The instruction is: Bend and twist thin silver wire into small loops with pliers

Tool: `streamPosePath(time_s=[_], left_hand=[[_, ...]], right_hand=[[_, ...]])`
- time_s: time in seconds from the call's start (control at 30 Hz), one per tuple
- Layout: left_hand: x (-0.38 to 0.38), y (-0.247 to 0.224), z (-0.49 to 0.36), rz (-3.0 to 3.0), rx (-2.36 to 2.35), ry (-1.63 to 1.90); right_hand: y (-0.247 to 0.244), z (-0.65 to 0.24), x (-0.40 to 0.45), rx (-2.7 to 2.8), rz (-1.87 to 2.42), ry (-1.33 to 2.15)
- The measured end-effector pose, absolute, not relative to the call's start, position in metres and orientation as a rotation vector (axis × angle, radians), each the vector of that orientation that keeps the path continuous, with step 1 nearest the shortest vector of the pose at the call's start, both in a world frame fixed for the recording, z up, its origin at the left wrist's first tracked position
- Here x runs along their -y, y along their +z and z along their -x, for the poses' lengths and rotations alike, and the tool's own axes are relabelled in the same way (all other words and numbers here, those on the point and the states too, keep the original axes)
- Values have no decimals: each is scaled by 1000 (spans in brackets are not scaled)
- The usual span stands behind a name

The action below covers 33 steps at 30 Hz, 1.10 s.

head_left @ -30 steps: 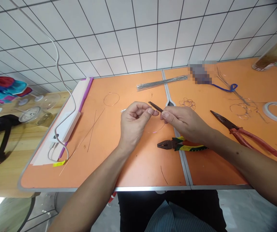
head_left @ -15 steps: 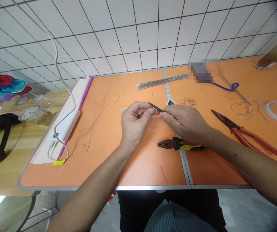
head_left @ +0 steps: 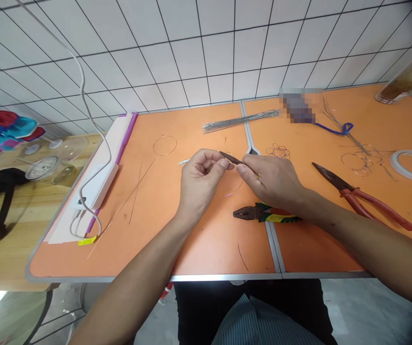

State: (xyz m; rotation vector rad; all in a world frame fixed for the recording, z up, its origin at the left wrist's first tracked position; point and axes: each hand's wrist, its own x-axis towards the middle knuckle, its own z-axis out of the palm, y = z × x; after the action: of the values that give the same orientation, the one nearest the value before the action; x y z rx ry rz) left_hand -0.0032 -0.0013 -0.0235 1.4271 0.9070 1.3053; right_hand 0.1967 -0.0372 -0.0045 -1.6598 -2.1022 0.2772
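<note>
Both your hands are raised over the orange table (head_left: 213, 251), close together. Your right hand (head_left: 272, 184) pinches a dark tapered rod (head_left: 230, 157) between thumb and fingers, and the rod's tip points up and to the left. Your left hand (head_left: 200, 184) is curled with its fingertips (head_left: 223, 163) just beside the rod; you cannot tell whether they grip it. A thin wire loop (head_left: 232, 188) lies under the gap between your hands. Just below your right hand sit yellow-handled pliers (head_left: 274, 218), and red-handled pliers (head_left: 366, 201) lie further right. A bundle of straight wires (head_left: 240, 121) lies beyond your hands.
</note>
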Motion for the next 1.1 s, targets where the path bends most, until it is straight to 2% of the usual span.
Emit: streamPosePath(time_s=[0.17,0.27,0.37,0.47,0.5,0.57,0.67,0.8,1.1], left_hand=[[13,-13,6,-1475,-1094,1562],[35,-1,13,-1567,-1068,1419],[62,3,24,-1738,-1268,1732],[89,-6,23,-1595,-1264,1962],[97,-12,19,-1497,-1179,1832],[105,-22,3,-1209,-1029,1348],[98,-26,-25,-792,-791,1109],[72,-15,-50,-705,-516,1157],[57,-15,-75,-640,-659,1353]], right_hand=[[-2,-199,33,2034,1659,346],[2,-199,34,1969,1621,356],[5,-197,36,1922,1567,351],[9,-191,37,1889,1541,372],[10,-188,38,1879,1530,382],[14,-180,39,1859,1500,392],[17,-166,42,1818,1460,432],[9,-150,45,1768,1446,526],[-5,-146,37,1729,1415,517]])
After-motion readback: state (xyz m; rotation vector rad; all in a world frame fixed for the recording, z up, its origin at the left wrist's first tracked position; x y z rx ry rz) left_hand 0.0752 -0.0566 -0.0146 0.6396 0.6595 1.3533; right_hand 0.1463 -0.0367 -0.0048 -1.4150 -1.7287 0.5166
